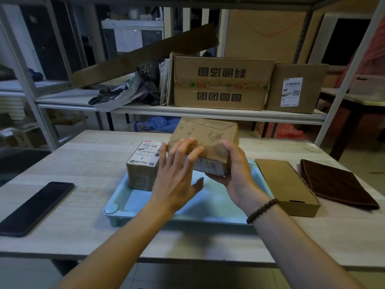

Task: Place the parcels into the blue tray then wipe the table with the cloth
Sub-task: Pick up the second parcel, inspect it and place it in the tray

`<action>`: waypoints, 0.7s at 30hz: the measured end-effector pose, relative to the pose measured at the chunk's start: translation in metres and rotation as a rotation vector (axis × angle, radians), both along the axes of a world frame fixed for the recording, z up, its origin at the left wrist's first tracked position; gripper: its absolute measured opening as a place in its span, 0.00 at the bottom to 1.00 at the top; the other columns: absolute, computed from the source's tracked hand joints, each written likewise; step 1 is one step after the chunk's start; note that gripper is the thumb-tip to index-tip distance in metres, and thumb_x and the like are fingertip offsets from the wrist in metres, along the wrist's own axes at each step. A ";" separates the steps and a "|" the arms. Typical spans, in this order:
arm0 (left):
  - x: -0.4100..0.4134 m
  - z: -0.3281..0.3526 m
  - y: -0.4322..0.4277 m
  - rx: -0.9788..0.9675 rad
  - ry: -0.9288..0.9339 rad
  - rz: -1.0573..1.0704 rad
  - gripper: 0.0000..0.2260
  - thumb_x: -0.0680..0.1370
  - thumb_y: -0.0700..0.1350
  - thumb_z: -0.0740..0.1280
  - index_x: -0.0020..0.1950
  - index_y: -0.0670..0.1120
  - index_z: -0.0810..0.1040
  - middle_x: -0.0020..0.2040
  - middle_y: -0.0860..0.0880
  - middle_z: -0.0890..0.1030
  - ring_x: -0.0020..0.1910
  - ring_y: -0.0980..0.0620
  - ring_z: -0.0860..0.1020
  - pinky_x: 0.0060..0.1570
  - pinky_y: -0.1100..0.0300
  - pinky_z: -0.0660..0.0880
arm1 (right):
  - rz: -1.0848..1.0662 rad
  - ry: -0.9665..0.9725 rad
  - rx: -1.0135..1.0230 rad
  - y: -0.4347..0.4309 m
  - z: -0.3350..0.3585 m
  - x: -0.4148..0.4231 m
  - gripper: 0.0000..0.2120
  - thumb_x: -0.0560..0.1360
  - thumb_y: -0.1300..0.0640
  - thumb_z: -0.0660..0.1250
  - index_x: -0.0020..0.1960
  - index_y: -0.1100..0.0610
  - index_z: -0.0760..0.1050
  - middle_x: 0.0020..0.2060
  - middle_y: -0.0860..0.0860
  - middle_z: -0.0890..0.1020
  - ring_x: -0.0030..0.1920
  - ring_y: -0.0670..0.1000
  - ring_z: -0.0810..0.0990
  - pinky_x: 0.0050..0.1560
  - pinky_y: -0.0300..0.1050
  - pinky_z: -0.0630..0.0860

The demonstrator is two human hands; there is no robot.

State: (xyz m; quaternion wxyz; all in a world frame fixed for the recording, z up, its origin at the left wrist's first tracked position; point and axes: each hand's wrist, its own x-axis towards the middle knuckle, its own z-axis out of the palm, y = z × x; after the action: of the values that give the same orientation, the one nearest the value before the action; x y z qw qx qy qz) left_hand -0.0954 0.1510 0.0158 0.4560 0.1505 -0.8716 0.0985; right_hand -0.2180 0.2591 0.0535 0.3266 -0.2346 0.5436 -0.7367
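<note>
Right hand gripping brown parcel over blue tray, left hand spread

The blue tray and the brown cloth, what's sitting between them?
A flat brown cardboard box lies between the light blue plastic tray and the folded dark brown cloth, seen in the head view.
</note>
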 end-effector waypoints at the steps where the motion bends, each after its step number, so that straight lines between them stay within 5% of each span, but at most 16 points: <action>1: 0.001 0.002 -0.001 0.047 0.001 -0.023 0.41 0.65 0.54 0.78 0.73 0.48 0.61 0.73 0.42 0.65 0.74 0.40 0.64 0.73 0.34 0.57 | -0.012 -0.011 0.031 0.002 0.000 -0.002 0.32 0.69 0.33 0.68 0.67 0.49 0.74 0.57 0.55 0.85 0.56 0.56 0.84 0.53 0.58 0.84; 4: 0.007 0.012 -0.001 0.264 0.023 -0.115 0.42 0.69 0.61 0.74 0.75 0.47 0.59 0.76 0.44 0.64 0.75 0.42 0.63 0.73 0.37 0.61 | 0.033 -0.086 0.182 0.008 0.002 -0.010 0.24 0.76 0.34 0.61 0.58 0.52 0.79 0.51 0.58 0.86 0.55 0.58 0.83 0.56 0.62 0.81; 8: 0.012 0.027 -0.002 0.742 -0.027 -0.169 0.41 0.71 0.64 0.72 0.78 0.56 0.56 0.78 0.51 0.61 0.75 0.52 0.61 0.72 0.50 0.62 | 0.215 -0.050 0.386 0.015 0.000 -0.023 0.28 0.77 0.32 0.58 0.59 0.54 0.79 0.52 0.59 0.85 0.56 0.60 0.82 0.59 0.62 0.78; 12: 0.012 0.035 -0.010 1.150 -0.290 -0.284 0.43 0.70 0.63 0.74 0.79 0.57 0.56 0.71 0.50 0.71 0.64 0.52 0.75 0.60 0.52 0.77 | 0.244 -0.009 0.401 0.016 -0.003 -0.026 0.32 0.76 0.29 0.56 0.56 0.55 0.80 0.50 0.59 0.85 0.56 0.60 0.81 0.61 0.62 0.77; 16: 0.013 0.040 -0.011 1.227 -0.384 -0.351 0.34 0.74 0.52 0.74 0.77 0.54 0.62 0.61 0.53 0.79 0.53 0.55 0.82 0.47 0.59 0.82 | 0.179 -0.020 0.344 0.015 -0.004 -0.026 0.35 0.76 0.26 0.51 0.48 0.57 0.78 0.44 0.58 0.84 0.50 0.57 0.81 0.53 0.57 0.78; 21: 0.014 0.046 -0.011 1.397 -0.257 -0.387 0.24 0.76 0.50 0.72 0.70 0.51 0.68 0.56 0.48 0.82 0.46 0.53 0.86 0.40 0.60 0.82 | 0.177 -0.064 0.255 0.011 -0.007 -0.022 0.41 0.76 0.25 0.48 0.65 0.58 0.79 0.56 0.60 0.84 0.55 0.59 0.82 0.46 0.53 0.80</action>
State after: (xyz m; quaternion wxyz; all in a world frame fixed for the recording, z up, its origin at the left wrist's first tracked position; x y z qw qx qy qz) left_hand -0.0815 0.1403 0.0615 0.1573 0.2364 -0.7888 -0.5451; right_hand -0.2404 0.2705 0.0465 0.4347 -0.2146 0.5994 -0.6370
